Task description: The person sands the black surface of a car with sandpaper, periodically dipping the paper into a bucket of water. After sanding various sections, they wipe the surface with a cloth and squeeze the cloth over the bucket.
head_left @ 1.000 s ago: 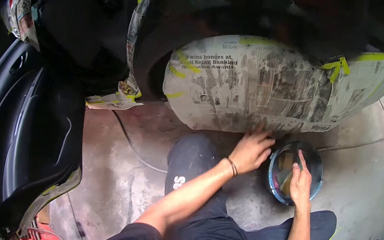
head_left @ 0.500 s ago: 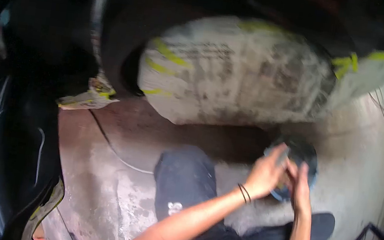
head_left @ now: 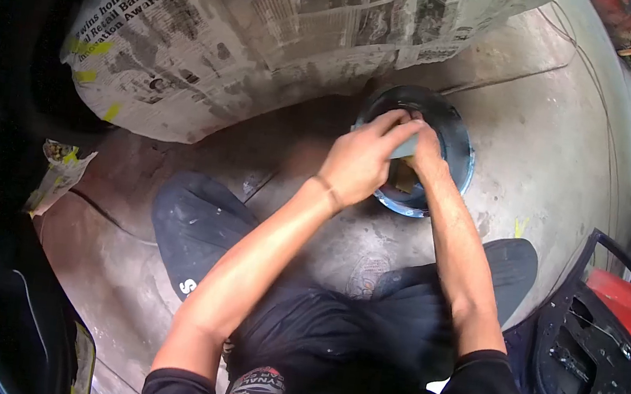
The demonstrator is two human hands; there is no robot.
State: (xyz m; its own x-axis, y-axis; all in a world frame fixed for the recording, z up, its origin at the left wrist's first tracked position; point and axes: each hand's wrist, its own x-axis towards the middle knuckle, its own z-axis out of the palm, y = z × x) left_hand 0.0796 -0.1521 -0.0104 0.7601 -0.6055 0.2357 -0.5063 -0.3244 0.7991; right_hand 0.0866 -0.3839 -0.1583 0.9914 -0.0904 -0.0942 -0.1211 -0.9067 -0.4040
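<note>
A dark round bucket point(head_left: 462, 141) with a bluish rim stands on the floor between my knees and the papered panel. Over its opening my left hand point(head_left: 364, 160) is closed on a flat grey-green piece point(head_left: 404, 146), thumb lying along it. My right hand point(head_left: 428, 150) reaches in from the other side, fingers curled against the same piece and partly hidden. Below the hands, inside the bucket, a yellowish-brown block point(head_left: 404, 178) shows. What else lies in the bucket is covered by my hands.
A rounded shape masked with newspaper point(head_left: 273, 32) and yellow tape hangs in front of me. A dark car door point(head_left: 582, 352) stands at the right, beside something red point(head_left: 617, 300). Cables point(head_left: 596, 90) run along the floor at the upper right. Dark bodywork point(head_left: 7, 300) is at the left.
My view has tilted down and shifted right, so the bucket now sits nearer the middle. Both hands have stayed together at the bucket and now reach over its opening.
</note>
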